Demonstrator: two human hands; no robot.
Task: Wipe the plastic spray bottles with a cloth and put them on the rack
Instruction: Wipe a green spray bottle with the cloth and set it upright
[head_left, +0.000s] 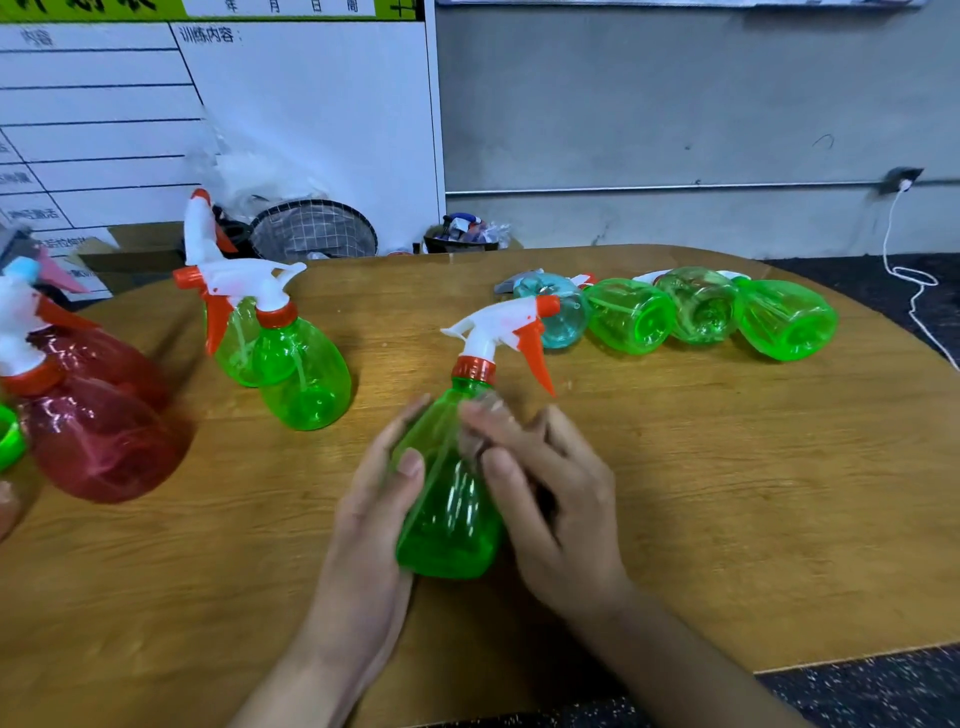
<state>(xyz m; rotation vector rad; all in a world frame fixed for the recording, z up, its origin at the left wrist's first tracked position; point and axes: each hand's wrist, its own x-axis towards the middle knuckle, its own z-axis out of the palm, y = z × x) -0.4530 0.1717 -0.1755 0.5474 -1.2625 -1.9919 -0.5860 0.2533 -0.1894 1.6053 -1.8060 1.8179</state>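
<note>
A green spray bottle (452, 519) with a white and orange trigger head is tilted over the wooden table (727, 467), nozzle pointing right. My left hand (363, 519) grips its left side, thumb on the front. My right hand (561, 519) lies against its right side, and its thumb and fingers pinch a small pale cloth (480, 421) to the bottle's shoulder. The cloth is blurred and mostly hidden. No rack shows.
Two green bottles (301, 374) and two red bottles (98, 431) stand upright at the left. A teal bottle (563, 317) and three green ones (784, 322) lie in a row at the back right. A mesh basket (317, 228) sits behind the table, and a white cable (914, 291) hangs off the right.
</note>
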